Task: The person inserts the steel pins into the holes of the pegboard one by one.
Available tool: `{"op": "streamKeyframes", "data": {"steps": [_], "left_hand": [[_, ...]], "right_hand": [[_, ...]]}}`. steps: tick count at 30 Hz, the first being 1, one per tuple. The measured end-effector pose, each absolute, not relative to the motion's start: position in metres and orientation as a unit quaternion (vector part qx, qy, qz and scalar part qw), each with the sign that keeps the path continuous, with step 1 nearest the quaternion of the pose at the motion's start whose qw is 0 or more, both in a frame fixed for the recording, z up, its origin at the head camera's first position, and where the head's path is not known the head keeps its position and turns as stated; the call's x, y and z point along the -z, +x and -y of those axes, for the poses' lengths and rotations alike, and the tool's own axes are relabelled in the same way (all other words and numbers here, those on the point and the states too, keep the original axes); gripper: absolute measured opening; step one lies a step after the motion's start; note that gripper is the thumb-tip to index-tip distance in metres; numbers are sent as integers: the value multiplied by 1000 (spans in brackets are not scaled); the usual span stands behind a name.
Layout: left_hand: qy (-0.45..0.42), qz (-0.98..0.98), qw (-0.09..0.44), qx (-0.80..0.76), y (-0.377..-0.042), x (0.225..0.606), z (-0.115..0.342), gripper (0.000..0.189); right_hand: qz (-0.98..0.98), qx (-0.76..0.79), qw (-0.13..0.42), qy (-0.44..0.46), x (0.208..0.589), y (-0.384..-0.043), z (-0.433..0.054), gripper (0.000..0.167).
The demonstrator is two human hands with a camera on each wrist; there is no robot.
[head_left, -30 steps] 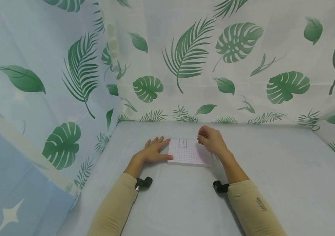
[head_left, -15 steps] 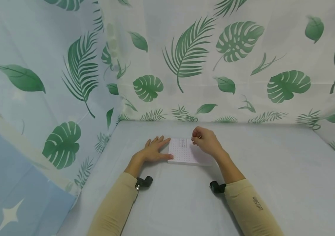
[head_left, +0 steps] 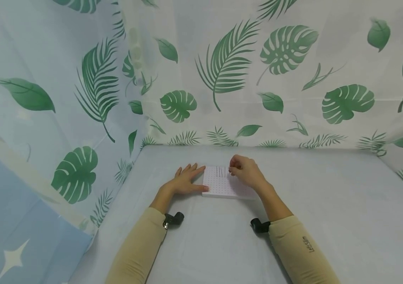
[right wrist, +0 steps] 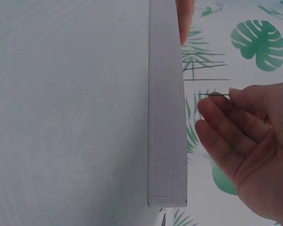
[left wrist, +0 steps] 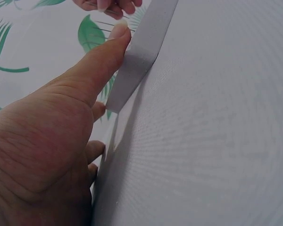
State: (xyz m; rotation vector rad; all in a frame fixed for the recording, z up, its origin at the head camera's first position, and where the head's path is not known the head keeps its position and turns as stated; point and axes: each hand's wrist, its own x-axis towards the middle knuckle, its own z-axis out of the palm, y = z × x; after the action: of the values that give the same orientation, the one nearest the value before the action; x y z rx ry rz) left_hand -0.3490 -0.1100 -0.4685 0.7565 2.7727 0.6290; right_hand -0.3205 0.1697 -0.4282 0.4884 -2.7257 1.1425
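Observation:
A white board (head_left: 222, 189) with a grid of small holes lies flat on the table. Several thin dark needle-like pins (head_left: 221, 172) stand up from its far part; in the right wrist view these pins (right wrist: 206, 79) stick out from the board's face. My left hand (head_left: 184, 182) rests at the board's left side, fingers spread, thumb and forefinger touching its edge. My right hand (head_left: 245, 170) is over the board's far right part. It pinches one thin dark pin (right wrist: 212, 94) between thumb and forefinger, its free end slightly apart from the board (right wrist: 167, 108).
A pale cloth covers the table (head_left: 215, 244). Behind stands a white curtain (head_left: 230, 118) with green leaves, and another leaf-printed curtain (head_left: 63, 130) hangs on the left. A thin dark tip (right wrist: 163, 219) shows past the board's near corner in the right wrist view.
My right hand has moved left over the board with the pin, toward the standing pins, and slowed. My left hand has stayed in place on the board's edge.

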Motion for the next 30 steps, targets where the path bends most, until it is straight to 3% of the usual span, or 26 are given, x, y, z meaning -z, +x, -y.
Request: {"op": "streamKeyframes", "data": {"steps": [24, 30], "left_hand": [[257, -935, 104, -222, -350, 471, 111, 99], [256, -936, 101, -220, -349, 470, 111, 98]], "right_hand": [[933, -319, 54, 160, 442, -328, -164, 5], [935, -308, 74, 160, 448, -330, -164, 5]]}}
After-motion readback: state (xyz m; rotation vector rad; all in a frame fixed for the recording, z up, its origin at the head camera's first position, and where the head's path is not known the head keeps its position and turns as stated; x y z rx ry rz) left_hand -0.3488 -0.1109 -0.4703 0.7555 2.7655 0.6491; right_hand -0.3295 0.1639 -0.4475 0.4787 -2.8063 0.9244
